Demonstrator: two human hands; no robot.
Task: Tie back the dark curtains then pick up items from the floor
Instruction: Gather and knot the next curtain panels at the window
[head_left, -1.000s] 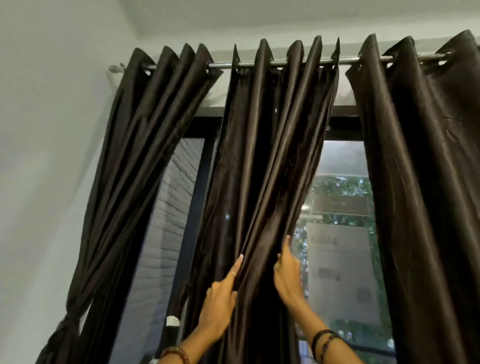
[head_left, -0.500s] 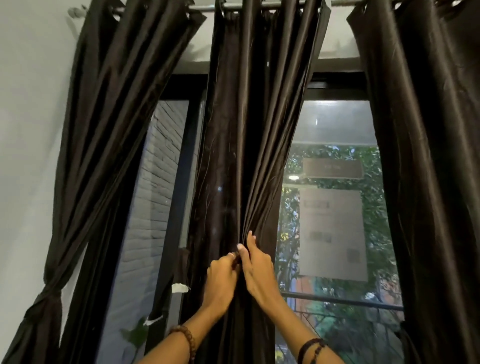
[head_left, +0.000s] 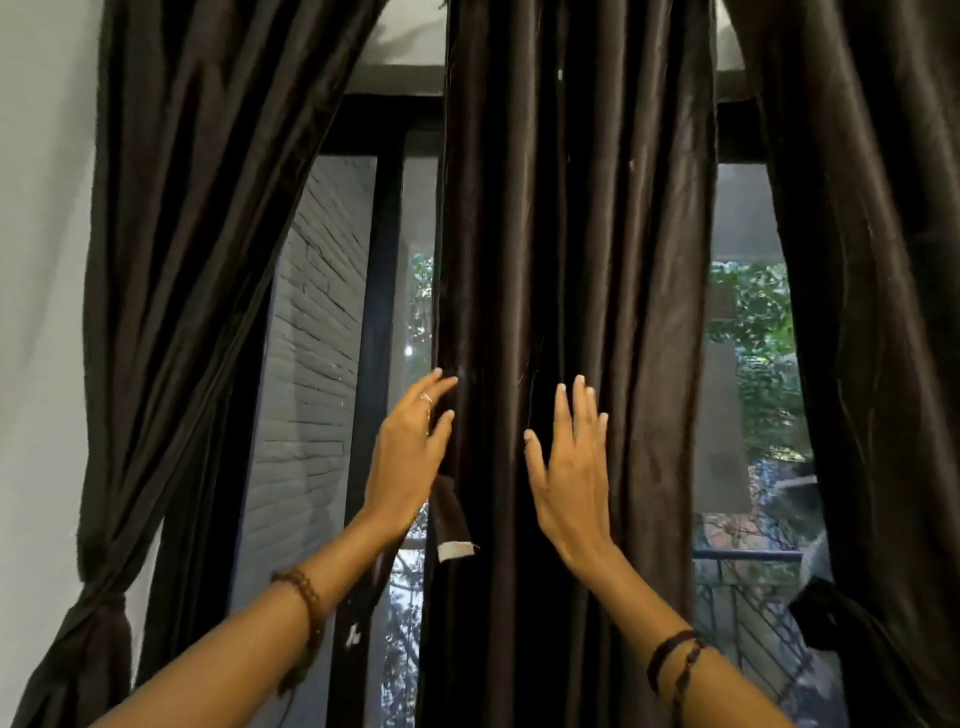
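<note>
Now both flat, released hands, left hand (head_left: 410, 457) and right hand (head_left: 571, 467), touch the middle curtain (head_left: 571, 234).

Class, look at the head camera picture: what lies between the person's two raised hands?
In the head view, folds of the middle dark curtain fill the gap between the left hand and the right hand; both hands are open.

Probably a home room: dark curtains (head_left: 571, 260) over a tall window (head_left: 748, 364), white wall (head_left: 41, 260).
</note>
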